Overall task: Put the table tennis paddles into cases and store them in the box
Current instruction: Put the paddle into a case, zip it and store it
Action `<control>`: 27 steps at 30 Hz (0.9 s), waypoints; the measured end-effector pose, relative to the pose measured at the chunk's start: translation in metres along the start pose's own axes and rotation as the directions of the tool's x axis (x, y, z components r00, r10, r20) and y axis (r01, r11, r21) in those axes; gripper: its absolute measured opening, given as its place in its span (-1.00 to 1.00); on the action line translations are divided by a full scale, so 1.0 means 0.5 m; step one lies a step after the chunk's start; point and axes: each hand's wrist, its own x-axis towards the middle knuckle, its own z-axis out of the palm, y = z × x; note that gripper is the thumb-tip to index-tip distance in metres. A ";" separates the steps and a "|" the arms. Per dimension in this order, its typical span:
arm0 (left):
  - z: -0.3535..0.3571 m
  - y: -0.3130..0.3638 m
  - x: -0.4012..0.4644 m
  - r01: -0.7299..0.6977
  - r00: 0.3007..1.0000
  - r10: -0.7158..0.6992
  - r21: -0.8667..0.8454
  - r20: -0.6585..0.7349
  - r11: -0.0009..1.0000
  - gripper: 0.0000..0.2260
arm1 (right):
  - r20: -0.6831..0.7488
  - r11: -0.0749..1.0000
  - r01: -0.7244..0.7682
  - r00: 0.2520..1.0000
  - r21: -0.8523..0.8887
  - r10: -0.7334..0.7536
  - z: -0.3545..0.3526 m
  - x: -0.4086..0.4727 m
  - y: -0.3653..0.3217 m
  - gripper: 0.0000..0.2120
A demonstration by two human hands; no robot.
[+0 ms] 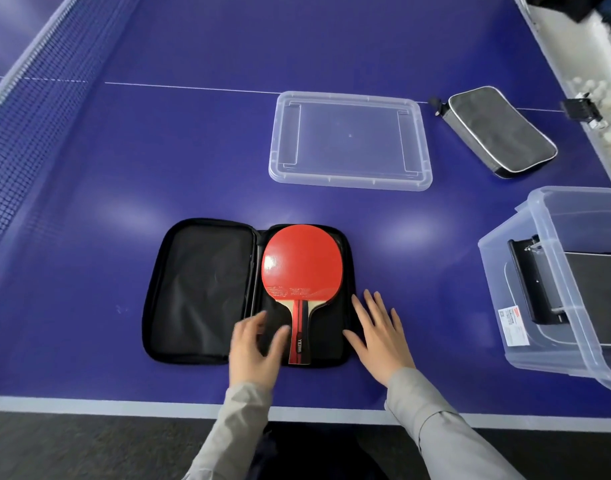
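Note:
A red paddle point(302, 261) lies face up in the right half of an unzipped black case point(200, 289), spread flat near the table's front edge. Its handle points toward me. My left hand point(253, 351) hovers just left of the handle, fingers apart, holding nothing. My right hand point(380, 334) rests flat and open at the case's right edge. A second case point(501, 131), grey-black and zipped, lies at the far right. The clear storage box point(525, 282) stands at the right edge with a dark case-like object inside.
The box's clear lid point(349, 140) lies upside down behind the open case. The net point(37, 98) runs along the left. A tray of white balls point(608, 109) sits off the table's far right corner. The table's white front edge point(124, 407) is close to me.

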 end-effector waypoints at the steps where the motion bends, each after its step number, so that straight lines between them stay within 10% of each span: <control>1: -0.029 -0.017 0.012 -0.009 0.995 0.013 0.039 -0.100 0.999 -0.62 | 0.005 1.000 -0.004 1.000 0.007 0.003 0.000 -0.003 -0.001 -0.38; 5: -0.142 -0.087 0.078 0.238 0.918 -0.161 0.177 -0.363 0.955 -0.54 | 0.016 0.999 -0.025 1.000 0.029 0.024 0.001 -0.016 -0.008 -0.38; 11: -0.220 -0.165 0.136 0.441 0.873 -0.365 0.201 -0.324 0.875 -0.44 | 0.026 0.998 -0.049 0.999 0.048 0.048 0.004 -0.031 -0.020 -0.38; 27: -0.303 -0.013 0.051 0.132 0.974 -0.197 -0.435 -0.108 0.890 -0.63 | -0.053 0.968 -0.097 0.992 0.233 0.112 -0.049 -0.050 -0.052 -0.41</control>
